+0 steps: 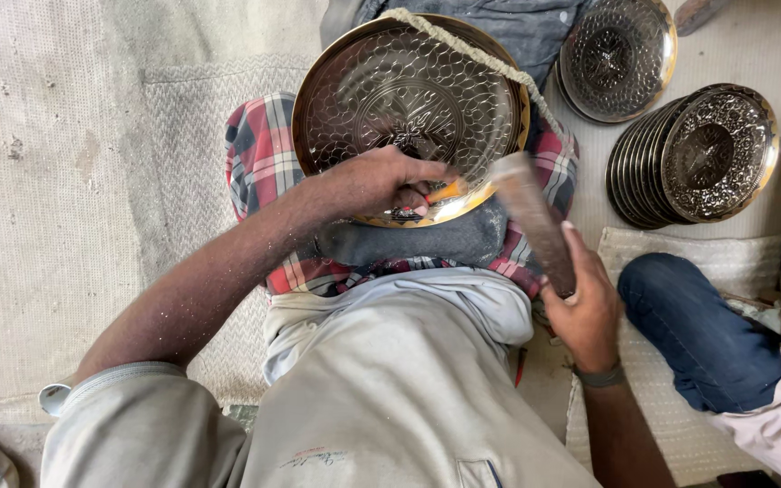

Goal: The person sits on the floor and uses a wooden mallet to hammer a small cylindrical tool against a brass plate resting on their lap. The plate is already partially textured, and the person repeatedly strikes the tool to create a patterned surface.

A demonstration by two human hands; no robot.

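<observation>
A round engraved metal plate (409, 90) with a brass rim rests tilted on a plaid cushion (259, 154) in my lap, and a rope (490, 61) crosses its upper right side. My left hand (377, 181) is closed on a small chisel-like tool with an orange part (445, 192), pressed against the plate's lower rim. My right hand (585, 307) grips a brown wooden mallet (531, 217), blurred in motion, its head just right of the tool.
A stack of several engraved plates (698, 154) leans at the right, with another plate (616, 54) behind it. A knee in blue jeans (698, 325) sits at the lower right on a woven mat (653, 244). Grey matting covers the floor on the left.
</observation>
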